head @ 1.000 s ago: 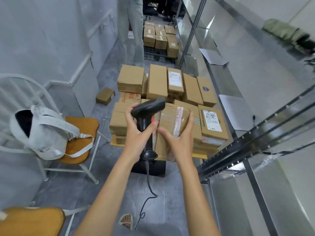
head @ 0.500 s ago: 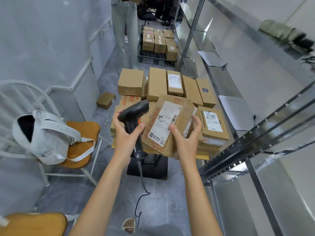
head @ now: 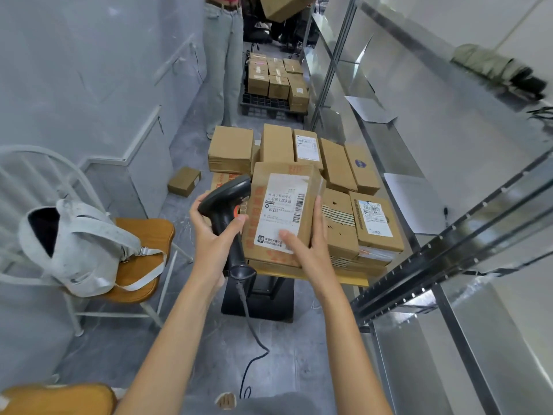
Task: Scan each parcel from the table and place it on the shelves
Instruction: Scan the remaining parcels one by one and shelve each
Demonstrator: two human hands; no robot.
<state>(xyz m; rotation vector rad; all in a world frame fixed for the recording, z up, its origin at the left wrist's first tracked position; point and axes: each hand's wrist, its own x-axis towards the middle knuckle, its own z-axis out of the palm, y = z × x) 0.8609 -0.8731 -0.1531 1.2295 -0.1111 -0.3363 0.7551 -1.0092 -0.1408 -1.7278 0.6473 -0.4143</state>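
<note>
Between both hands, the cardboard parcel (head: 281,211) is up w/ label facing the camera; right hand (head: 308,250) grips its lower right edge, thumb on the label. Left hand (head: 214,238) wraps the barcode scanner (head: 229,205), nose touching the parcel's left side. Scan looks imminent, not confirmed. Beyond the hands, approx. a dozen boxes (head: 338,169) sit on the counter (head: 311,275); shelves (head: 449,253) right of the hands show no parcels, so most work's left.

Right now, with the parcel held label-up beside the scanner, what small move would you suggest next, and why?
Probably tilt the scanner in the left hand toward the barcode and trigger it. The right hand holds the parcel with its label facing up, but the scanner's head sits beside the parcel's left edge, seemingly not aimed at the barcode.
</note>
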